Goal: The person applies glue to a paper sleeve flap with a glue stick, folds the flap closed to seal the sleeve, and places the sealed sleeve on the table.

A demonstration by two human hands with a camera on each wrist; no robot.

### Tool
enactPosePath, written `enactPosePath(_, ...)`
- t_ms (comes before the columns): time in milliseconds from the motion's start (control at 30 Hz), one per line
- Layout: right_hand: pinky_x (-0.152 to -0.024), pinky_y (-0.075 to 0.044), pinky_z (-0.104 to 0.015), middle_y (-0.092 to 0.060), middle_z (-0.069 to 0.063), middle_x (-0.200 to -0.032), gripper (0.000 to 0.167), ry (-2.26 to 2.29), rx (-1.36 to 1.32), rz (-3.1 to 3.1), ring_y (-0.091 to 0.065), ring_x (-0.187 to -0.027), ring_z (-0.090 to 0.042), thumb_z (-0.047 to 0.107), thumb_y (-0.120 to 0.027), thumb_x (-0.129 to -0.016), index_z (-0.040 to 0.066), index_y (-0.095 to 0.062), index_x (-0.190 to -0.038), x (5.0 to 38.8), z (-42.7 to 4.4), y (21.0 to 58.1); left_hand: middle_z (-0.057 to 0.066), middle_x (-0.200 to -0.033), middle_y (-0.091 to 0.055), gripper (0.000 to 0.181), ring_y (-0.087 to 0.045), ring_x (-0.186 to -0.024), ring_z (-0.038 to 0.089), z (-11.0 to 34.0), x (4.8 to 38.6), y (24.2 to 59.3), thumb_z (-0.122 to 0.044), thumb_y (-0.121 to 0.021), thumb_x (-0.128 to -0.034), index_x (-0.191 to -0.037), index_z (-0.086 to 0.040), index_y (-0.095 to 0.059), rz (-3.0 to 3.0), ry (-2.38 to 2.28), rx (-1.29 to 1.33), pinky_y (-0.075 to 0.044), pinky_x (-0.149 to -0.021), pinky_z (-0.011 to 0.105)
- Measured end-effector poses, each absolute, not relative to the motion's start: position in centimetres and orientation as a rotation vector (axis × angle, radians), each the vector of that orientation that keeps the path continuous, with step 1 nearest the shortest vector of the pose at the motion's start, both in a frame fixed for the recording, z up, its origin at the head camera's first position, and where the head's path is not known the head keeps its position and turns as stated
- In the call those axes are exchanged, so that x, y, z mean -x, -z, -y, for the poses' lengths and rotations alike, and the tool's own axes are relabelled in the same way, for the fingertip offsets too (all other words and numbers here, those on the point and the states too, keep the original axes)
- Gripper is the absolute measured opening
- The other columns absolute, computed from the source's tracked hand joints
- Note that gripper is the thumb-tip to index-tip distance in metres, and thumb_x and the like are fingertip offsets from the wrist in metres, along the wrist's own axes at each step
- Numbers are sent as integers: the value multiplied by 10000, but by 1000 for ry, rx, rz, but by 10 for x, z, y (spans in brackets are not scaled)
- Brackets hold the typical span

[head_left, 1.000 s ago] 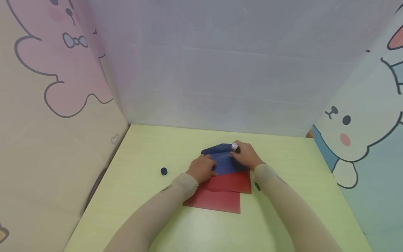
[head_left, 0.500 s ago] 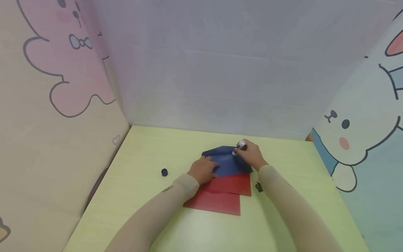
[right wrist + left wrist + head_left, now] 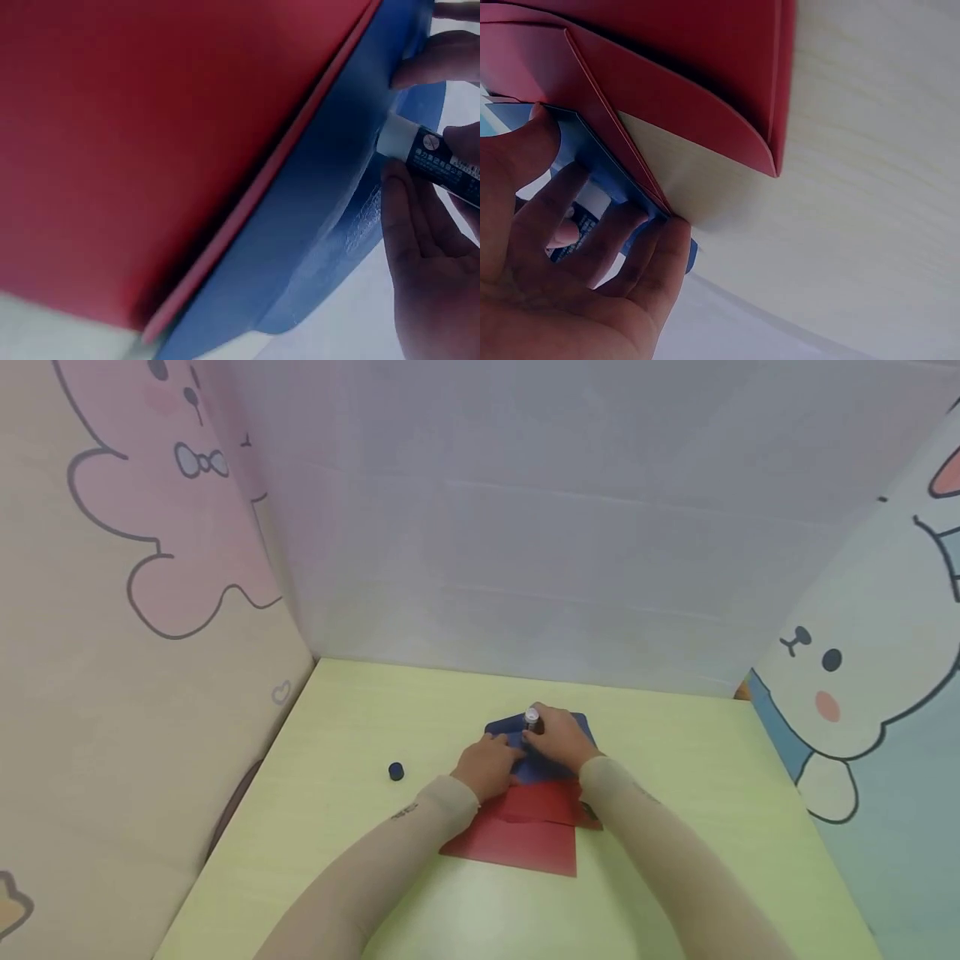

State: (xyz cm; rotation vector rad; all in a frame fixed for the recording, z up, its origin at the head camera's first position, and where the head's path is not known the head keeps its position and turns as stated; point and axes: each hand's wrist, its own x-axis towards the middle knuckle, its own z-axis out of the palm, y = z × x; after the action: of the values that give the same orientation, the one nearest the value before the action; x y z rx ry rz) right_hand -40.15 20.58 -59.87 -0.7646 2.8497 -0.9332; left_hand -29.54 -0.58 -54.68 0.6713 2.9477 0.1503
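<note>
On counter (image 3: 352,718), near to far: front envelope (image 3: 517,846), middle envelope (image 3: 543,803), rear envelope (image 3: 538,772). Left hand (image 3: 486,767) on rear envelope's left part; right hand (image 3: 558,739) just right, glue stick (image 3: 532,717) between its fingers, against same envelope. Cap (image 3: 396,772) left of left hand, apart.

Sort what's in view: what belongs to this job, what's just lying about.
In the job:
Glue stick, in the right hand
Blue envelope, touched by the left hand

Lying about, it seems:
Dark cap, possibly the glue stick's
Red paper pieces, against the blue envelope
Small dark object, beside the right sleeve
</note>
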Motion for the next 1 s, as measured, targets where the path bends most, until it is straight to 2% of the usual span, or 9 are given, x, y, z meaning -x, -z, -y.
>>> enactPosePath(200,-797,-584,-457,-731,-98,-945,164,874,699,-2872,-646,-842,-244,146,-821,-1043,78,-678,-1085,367,-205,551,92,-1501,-795,503,-739,-1275,317,7,293,548,-450,-872,-1082,-1560,-319,-789,-2944,-154,-678,-703,-1064,458)
enactPosePath(333,-818,-591,-452,-751,-106,-982,172,818,603,-2901,-653,-863,-239,163,-818,-1069,75,-676,-1112,365,-216,550,88,-1507,-786,503,-731,-1281,319,8,295,551,-449,-869,-1085,-1566,-332,-783,-2943,-149,-675,-699,-1070,460)
enactPosePath(533,-864,-621,-522,-780,-151,-1038,180,854,554,-2903,-689,-907,-285,148,-814,-1070,49,-688,-1152,368,-232,550,98,-1522,-777,506,-727,-1293,320,10,295,548,-437,-873,-1084,-1570,-330,-781,-2939,-155,-655,-700,-1073,466)
enactPosePath(700,-836,-618,-488,-787,-151,-1023,191,860,550,-2932,-689,-890,-281,167,-815,-1058,51,-691,-1145,372,-244,560,104,-1519,-777,508,-726,-1293,316,9,294,543,-437,-870,-1086,-1572,-321,-780,-2928,-158,-651,-694,-1087,462)
enactPosePath(833,-878,-629,-554,-800,-183,-1044,211,907,522,-2916,-707,-913,-314,159,-822,-1046,27,-695,-1151,371,-247,556,104,-1549,-767,509,-719,-1318,322,7,295,544,-434,-863,-1093,-1581,-319,-773,-2918,-154,-641,-687,-1112,465)
enactPosePath(1000,-862,-602,-469,-799,-128,-1028,217,1034,382,-2932,-685,-915,-258,235,-810,-1045,83,-686,-1138,376,-259,571,110,-1576,-755,520,-710,-1343,330,5,297,546,-430,-869,-1089,-1587,-320,-768,-2899,-184,-636,-680,-1132,479)
